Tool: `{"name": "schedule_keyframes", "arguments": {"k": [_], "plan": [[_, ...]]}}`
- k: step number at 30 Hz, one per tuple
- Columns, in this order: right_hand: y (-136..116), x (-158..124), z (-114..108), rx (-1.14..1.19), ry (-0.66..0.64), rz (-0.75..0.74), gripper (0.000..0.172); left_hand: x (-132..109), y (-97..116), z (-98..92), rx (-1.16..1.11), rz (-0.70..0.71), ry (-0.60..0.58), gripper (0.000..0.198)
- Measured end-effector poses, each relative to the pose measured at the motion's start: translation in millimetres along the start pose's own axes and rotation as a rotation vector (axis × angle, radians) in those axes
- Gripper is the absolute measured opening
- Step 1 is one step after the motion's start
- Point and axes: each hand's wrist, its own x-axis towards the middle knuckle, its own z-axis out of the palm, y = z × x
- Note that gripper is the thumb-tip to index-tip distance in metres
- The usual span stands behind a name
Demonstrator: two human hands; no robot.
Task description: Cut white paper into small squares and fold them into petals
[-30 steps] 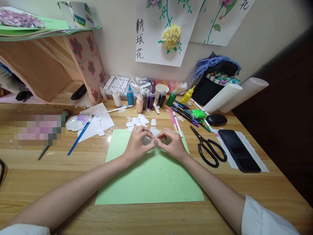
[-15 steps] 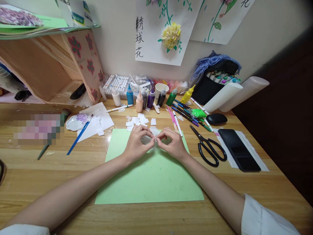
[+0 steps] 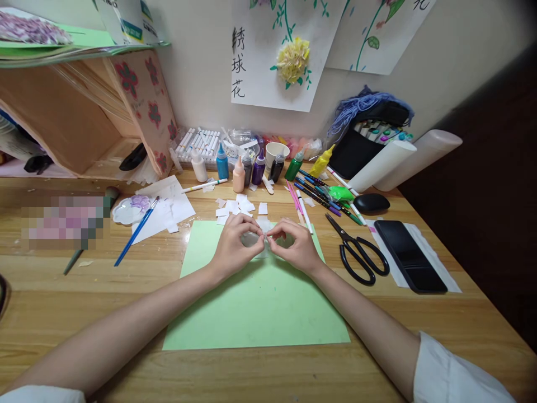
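Watching left hand (image 3: 239, 242) and right hand (image 3: 292, 243), pinched nearly closed on one small white piece (image 3: 265, 235), at twelve o'clock over green sheet (image 3: 260, 310) | paper bits (image 3: 235, 207) beyond already cut, I judge | held piece seems unfinished

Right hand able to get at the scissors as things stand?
Likely yes: the scissors lie just right of the right hand, with nothing seen on top. Its fingers are pinched, though, so they'd need freeing first.

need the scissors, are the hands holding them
No, the scissors lie on the table, while the left hand and right hand are over the green sheet.
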Motion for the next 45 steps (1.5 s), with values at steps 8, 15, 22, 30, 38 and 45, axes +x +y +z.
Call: {"name": "schedule_keyframes", "arguments": {"k": [8, 15, 22, 30, 38, 45], "plan": [[0.6, -0.6, 0.3, -0.015, 0.023, 0.018, 0.007, 0.0, 3.1, -0.9, 0.010, 0.003, 0.022, 0.004], [-1.8, -0.2, -1.6, 0.019, 0.002, 0.008, 0.006, -0.6, 2.2, -1.5, 0.017, 0.011, 0.039, 0.003], [-1.0, -0.2, -1.1, 0.033, -0.021, -0.003, 0.005, -0.3, 2.7, -0.9, 0.006, 0.007, 0.037, 0.003], [0.3, -0.9, -0.5, 0.018, -0.004, 0.027, 0.009, 0.2, 2.7, -0.9, 0.013, 0.006, 0.017, 0.003], [2.6, -1.4, 0.3, 0.008, 0.007, 0.047, 0.007, 0.2, 1.5, -0.5, 0.002, 0.002, 0.001, 0.003], [2.0, -2.6, 2.7, -0.016, 0.016, 0.047, 0.010, -0.1, 1.5, 0.5, -0.013, -0.006, -0.010, 0.002]]}}
